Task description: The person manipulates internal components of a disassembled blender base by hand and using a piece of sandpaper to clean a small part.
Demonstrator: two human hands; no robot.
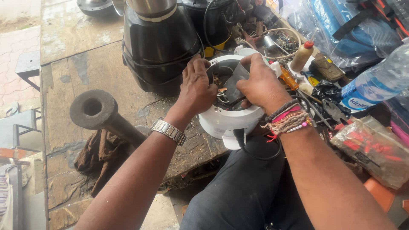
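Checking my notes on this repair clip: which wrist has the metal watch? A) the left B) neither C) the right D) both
A: the metal watch sits on the wrist of the left hand, while the right hand has bead and thread bracelets at its wrist.

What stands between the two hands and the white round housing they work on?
Nothing visible does. The left hand and the right hand both already touch the white housing, fingers reaching into its open top among the wires.

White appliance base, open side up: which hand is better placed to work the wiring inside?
Probably the left hand: its fingertips already reach the wires inside the white base. The right hand grips the rim.
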